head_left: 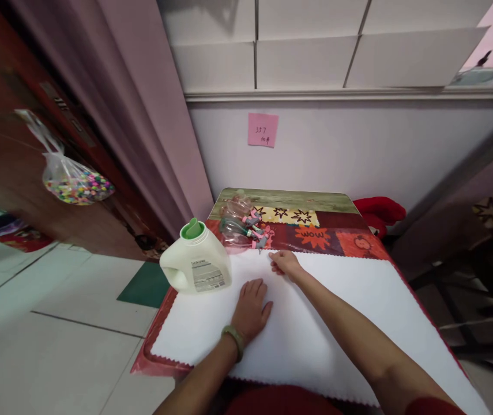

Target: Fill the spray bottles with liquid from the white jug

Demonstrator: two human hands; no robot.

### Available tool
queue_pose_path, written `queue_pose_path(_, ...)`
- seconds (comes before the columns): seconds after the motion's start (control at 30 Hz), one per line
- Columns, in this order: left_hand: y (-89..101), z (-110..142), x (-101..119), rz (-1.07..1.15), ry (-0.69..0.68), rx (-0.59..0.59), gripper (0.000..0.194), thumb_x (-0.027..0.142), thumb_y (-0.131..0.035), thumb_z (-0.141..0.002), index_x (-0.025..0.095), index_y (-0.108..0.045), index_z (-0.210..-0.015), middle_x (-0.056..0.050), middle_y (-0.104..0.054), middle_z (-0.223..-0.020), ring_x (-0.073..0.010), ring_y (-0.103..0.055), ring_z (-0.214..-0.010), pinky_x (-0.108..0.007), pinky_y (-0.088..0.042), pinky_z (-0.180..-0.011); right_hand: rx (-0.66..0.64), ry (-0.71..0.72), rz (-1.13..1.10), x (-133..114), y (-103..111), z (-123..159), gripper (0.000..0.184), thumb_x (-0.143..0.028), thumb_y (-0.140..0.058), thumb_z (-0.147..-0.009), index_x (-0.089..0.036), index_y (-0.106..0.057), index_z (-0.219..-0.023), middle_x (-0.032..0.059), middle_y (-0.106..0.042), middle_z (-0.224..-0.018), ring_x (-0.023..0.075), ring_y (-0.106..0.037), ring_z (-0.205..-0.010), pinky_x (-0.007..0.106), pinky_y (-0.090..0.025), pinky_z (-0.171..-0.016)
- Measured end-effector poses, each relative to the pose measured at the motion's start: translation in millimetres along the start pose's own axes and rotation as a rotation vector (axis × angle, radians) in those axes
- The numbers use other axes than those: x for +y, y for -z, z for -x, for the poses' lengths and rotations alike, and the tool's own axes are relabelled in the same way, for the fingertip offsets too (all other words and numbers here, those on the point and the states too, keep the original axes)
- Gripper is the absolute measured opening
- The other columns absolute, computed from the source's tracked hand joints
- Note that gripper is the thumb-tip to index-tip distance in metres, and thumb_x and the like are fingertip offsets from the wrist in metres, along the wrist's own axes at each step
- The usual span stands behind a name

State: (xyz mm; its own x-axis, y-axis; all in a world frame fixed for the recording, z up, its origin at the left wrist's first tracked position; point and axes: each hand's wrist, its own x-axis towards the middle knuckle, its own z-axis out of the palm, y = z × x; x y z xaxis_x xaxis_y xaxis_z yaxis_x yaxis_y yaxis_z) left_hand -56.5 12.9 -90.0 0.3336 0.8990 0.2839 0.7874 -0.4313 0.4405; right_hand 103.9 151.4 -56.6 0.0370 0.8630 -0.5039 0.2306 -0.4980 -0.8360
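My left hand (250,311), with a green bangle at the wrist, lies palm down on a white scalloped-edge mat (315,334), its fingers stretched out. Further back, my right hand (285,264) is at the mat's far edge with its fingers curled together; whatever may be between them is hidden. Just beyond it, to the left, several see-through spray bottles (235,230) with pink and grey trigger heads lie on their sides. A cream jug (198,262) with a green cap and a printed label stands upright on the mat's left side.
The table has a patterned red cover (337,241). Behind it, a pink note (263,130) is stuck on the wall below white cabinets (307,60). A bag of colourful beads (77,183) hangs from the door at left. Something red (380,210) sits behind the table's right corner.
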Motion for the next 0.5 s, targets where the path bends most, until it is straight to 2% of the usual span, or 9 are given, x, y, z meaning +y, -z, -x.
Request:
queue_pose_path(0.17,-4.0,0.5,-1.6,-0.064,-0.014,0.002,0.042,0.026,-0.056,-0.093,0.018,-0.056,-0.134,-0.017,-0.059,-0.142,-0.0342,-0.053,-0.134,-0.06,-0.039,-0.117,0.108,0.019,0.125,-14.4,-18.6,-35.4,0.029,-0.045,-0.07,-0.09,-0.02,-0.061,-0.081,0.0022,-0.071,-0.068,0.0124,-0.067,-0.052,0.02,-0.047,-0.047)
queue_pose_path(0.3,-4.2,2.1,-1.9,-0.084,-0.015,-0.002,0.043,0.026,-0.057,-0.092,0.016,-0.056,-0.133,-0.018,-0.06,-0.141,-0.0347,-0.053,-0.133,-0.06,-0.038,-0.117,0.167,0.022,0.231,-24.1,-25.7,-55.5,0.038,-0.056,-0.067,-0.088,-0.02,-0.065,-0.076,0.0057,-0.07,-0.061,0.0195,-0.072,-0.061,0.025,-0.05,-0.053)
queue_pose_path(0.4,-4.0,1.5,-2.4,-0.084,-0.011,-0.004,0.043,0.026,-0.058,-0.09,0.017,-0.056,-0.132,-0.018,-0.06,-0.14,-0.0351,-0.053,-0.132,-0.06,-0.039,-0.116,0.202,0.036,0.292,-29.8,-29.6,-64.2,0.043,-0.063,-0.069,-0.082,-0.022,-0.066,-0.069,0.0103,-0.072,-0.068,0.0257,-0.074,-0.075,0.029,-0.051,-0.059)
queue_pose_path(0.5,-4.5,1.0,-3.5,-0.06,-0.006,-0.001,0.043,0.026,-0.057,-0.09,0.019,-0.056,-0.132,-0.018,-0.06,-0.14,-0.0359,-0.054,-0.132,-0.061,-0.039,-0.115,0.233,0.049,0.313,-33.6,-31.6,-68.7,0.037,-0.058,-0.078,-0.073,-0.023,-0.066,-0.071,0.0124,-0.075,-0.078,0.0286,-0.074,-0.086,0.031,-0.052,-0.062)
